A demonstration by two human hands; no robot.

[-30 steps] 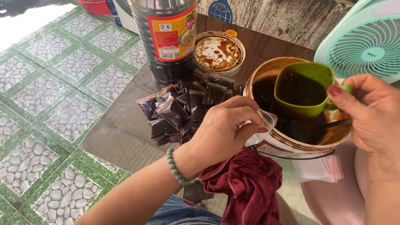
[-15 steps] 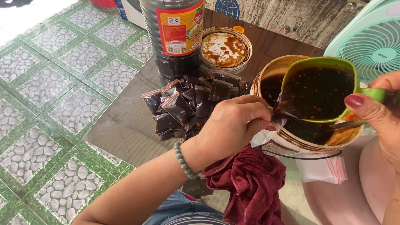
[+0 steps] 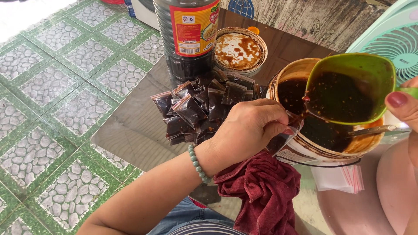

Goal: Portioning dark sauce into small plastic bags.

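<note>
My left hand (image 3: 246,130) pinches a small clear plastic bag (image 3: 283,140) at the rim of a round tub of dark sauce (image 3: 324,130). My right hand (image 3: 407,109) holds a green ladle-cup (image 3: 348,87) by its handle, tilted over the tub, and dark sauce runs from its lip down into the bag. A pile of small filled sauce bags (image 3: 200,109) lies just left of my left hand on a dark glass table (image 3: 126,130).
A large bottle of dark sauce (image 3: 187,35) stands behind the pile, next to a sauce-smeared lid (image 3: 237,50). A dark red cloth (image 3: 265,196) lies on my lap. Empty zip bags (image 3: 339,178) sit below the tub. A mint fan (image 3: 392,39) stands at right.
The green cup has risen and tipped further toward my left hand, and sauce now pours into the bag. My left hand has stayed in place at the tub's rim.
</note>
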